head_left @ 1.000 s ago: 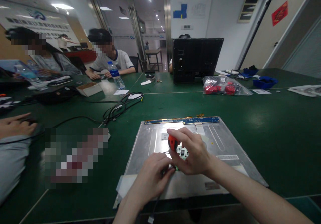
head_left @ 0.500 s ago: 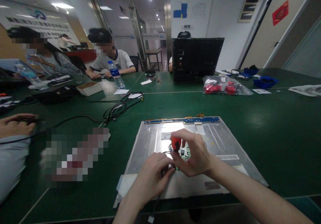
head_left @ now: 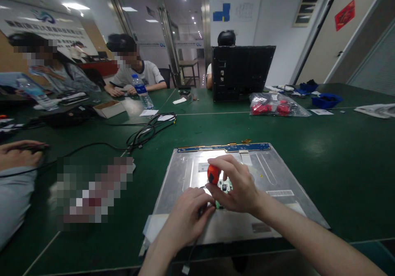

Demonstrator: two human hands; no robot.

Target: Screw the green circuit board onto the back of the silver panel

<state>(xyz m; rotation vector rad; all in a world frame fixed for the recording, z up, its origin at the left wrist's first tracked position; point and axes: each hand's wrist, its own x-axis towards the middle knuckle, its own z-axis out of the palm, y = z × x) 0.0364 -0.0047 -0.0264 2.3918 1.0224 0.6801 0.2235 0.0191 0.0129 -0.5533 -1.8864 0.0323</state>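
Note:
A silver display panel (head_left: 240, 230) lies back side up on the green table, with a small green circuit board (head_left: 226, 185) near its middle. My right hand (head_left: 236, 185) is closed on the red-orange and black handle of a screwdriver (head_left: 212, 174), held upright over the board. The fingers and my left hand hide its tip. Low on the panel, my left hand (head_left: 193, 210) is closed around a thin black cable at the board's near edge. That cable's white connector (head_left: 185, 269) hangs past the panel's front edge. The left fingertips are partly hidden.
Coiled black cables (head_left: 148, 129) lie left of the panel's far corner. Behind stand a black monitor (head_left: 243, 73) and a water bottle (head_left: 142, 91). A plastic bag with red items (head_left: 277, 105) lies at back right. A co-worker's hand (head_left: 20, 154) rests at far left.
My right hand and the screwdriver have shifted slightly left and up, and the handle's black marking faces a different way. My left hand stays in place.

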